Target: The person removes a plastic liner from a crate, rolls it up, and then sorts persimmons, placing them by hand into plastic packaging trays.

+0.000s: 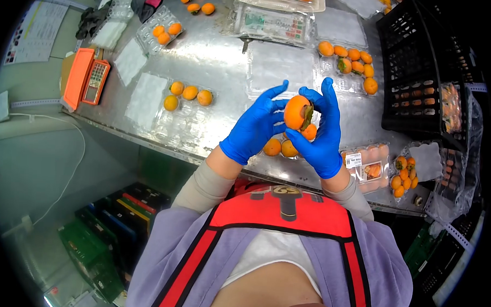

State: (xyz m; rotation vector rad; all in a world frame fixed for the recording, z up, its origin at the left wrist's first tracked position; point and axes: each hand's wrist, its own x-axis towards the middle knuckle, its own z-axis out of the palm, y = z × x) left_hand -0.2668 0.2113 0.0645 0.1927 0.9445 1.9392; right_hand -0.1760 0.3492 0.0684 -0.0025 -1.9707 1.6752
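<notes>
An orange persimmon (295,112) with a green-brown leafy calyx is held up between my two blue-gloved hands. My left hand (257,127) grips its left side, with one finger stretched out. Around the calyx side, my right hand (323,132) curls its thumb and fingers, one fingertip pointing up. Below the hands several persimmons (273,147) lie on the table, partly hidden by the gloves. To the left, an open clear plastic punnet (176,124) has several persimmons along its far side. Another clear punnet (345,81) with several persimmons is at the right.
The metal table (216,60) carries white liner sheets (147,98), an orange scale (86,77), and a labelled closed pack (368,167). A filled punnet (404,175) lies at the right edge. A tall black crate (413,73) stands on the right. Green crates (88,251) sit below, left.
</notes>
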